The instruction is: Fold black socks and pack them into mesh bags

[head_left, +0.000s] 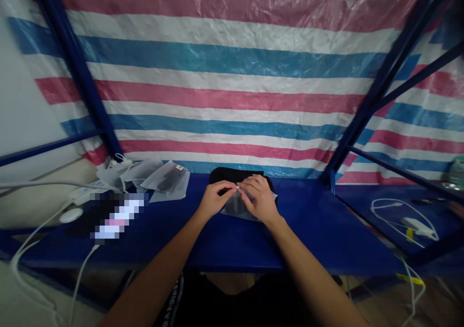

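Note:
My left hand [216, 197] is closed in a pinch, thumb and index finger meeting at a small white piece [238, 187], too small to make out. From the other side my right hand [259, 195] has its thumb and bent fingers at the same piece. Directly beneath both hands lies a translucent plastic bag [235, 208], partly covered by them. A black cloth-like item [232, 173] is behind and under the hands; its shape is mostly hidden.
Several translucent bags [168, 179], some with dark contents, lie at the back left of the blue table [308, 230]. A pixelated phone [119, 219] with a cable, a power strip [85, 191] and a round white disc [71, 215] are left. Blue posts [377, 95] frame a striped sheet [232, 105].

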The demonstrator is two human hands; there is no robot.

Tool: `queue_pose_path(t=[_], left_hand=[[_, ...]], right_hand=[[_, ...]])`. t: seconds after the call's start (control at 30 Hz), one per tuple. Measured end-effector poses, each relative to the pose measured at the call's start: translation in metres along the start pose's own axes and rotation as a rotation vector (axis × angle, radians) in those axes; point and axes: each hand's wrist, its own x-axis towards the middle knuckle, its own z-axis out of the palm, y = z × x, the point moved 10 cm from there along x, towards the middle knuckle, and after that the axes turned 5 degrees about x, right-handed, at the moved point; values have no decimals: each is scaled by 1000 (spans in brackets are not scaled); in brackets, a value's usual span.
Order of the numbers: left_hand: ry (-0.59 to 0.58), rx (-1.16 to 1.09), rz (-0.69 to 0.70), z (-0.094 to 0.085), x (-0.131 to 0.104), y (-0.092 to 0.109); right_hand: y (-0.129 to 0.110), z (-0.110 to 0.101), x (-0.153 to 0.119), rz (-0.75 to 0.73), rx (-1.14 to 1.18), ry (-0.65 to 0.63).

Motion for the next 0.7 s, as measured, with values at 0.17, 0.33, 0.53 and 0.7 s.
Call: queue_pose_path(t=[0.17, 0.33, 0.53, 0.7], left_hand=[[-40, 82, 19, 1, -2, 11], [-57, 100, 34, 4, -4, 13], [-60, 91, 5, 6, -3, 13], [-69, 92, 10, 2, -1, 13]], right_hand=[[8, 2, 1, 28, 66, -102], [5, 3, 0, -3, 137, -147], [9, 5, 0, 38, 125, -158], [16, -4, 2, 61, 124, -132]])
